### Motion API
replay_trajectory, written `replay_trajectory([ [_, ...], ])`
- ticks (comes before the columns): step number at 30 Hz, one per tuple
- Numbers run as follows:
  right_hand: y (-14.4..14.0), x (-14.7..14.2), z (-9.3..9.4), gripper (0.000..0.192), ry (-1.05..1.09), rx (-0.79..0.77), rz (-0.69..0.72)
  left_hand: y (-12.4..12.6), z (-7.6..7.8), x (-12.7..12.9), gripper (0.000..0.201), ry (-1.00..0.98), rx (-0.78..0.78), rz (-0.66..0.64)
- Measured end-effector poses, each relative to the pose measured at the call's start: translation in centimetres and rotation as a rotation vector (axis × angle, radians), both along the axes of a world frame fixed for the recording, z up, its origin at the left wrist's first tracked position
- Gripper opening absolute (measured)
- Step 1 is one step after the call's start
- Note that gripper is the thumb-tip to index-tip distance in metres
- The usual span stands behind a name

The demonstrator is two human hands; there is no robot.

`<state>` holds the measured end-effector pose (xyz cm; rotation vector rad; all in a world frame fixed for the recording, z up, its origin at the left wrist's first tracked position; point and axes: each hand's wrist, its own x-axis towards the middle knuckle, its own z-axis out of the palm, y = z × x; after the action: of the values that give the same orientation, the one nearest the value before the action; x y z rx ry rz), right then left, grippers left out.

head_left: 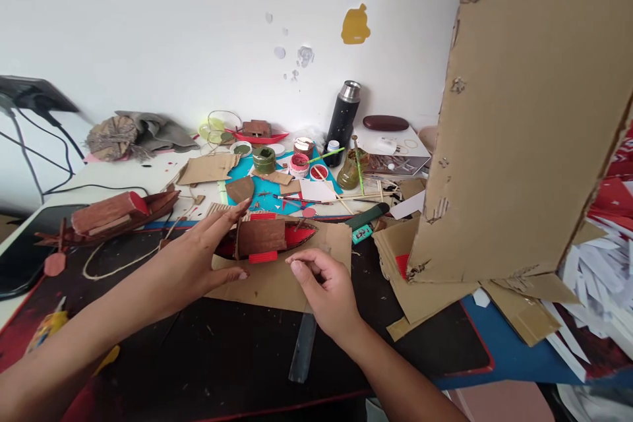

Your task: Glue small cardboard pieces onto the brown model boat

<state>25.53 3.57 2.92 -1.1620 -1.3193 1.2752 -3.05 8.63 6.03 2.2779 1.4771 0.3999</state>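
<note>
A small model boat [262, 237] with a brown roofed cabin and a red deck lies on a flat piece of cardboard [277, 295]. Red corrugated strips [263, 257] show along the near and far sides of its cabin. My left hand [210, 250] is at the boat's left end, fingers stretched out and thumb apart; it partly hides that end. Just right of the cabin, my right hand [326, 287] has thumb and forefinger pinched together. Whatever is between those fingertips is too small to make out. A clear flat strip, like a ruler [302, 346], lies below the right hand.
A larger brown boat [109, 217] stands at the left, near a dark phone-like slab [32, 250]. Paint jars [264, 159], brushes and a black flask [343, 115] fill the back. A tall cardboard sheet [514, 112] rises at the right beside paper scraps [583, 283].
</note>
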Motion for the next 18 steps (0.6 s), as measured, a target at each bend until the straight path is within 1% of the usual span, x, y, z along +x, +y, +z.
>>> replay_trajectory([
  [3,0.1,0.1,-0.2,0.036,-0.001,-0.010,-0.009,0.5,0.2,0.0,0.103,0.003,-0.020,0.008],
  [6,0.2,0.1,-0.6,0.036,0.017,-0.019,-0.027,1.0,0.9,-0.4,0.098,0.023,-0.023,0.036],
  [9,0.2,0.1,-1.0,0.036,0.030,-0.028,-0.040,1.6,1.6,-1.0,0.093,0.040,-0.018,0.033],
  [11,0.2,0.1,-1.3,0.036,0.022,-0.032,-0.045,2.1,1.6,-1.5,0.091,0.040,-0.001,0.039],
  [15,0.2,0.2,-1.6,0.037,0.005,-0.026,-0.047,2.8,0.9,-2.2,0.093,0.042,0.012,0.046],
  [17,0.2,0.2,-1.7,0.038,-0.001,-0.022,-0.049,2.9,1.1,-2.1,0.097,0.053,-0.027,0.037],
  [18,0.2,0.2,-1.7,0.038,-0.006,-0.022,-0.049,2.9,1.5,-1.9,0.100,0.058,-0.051,0.035],
])
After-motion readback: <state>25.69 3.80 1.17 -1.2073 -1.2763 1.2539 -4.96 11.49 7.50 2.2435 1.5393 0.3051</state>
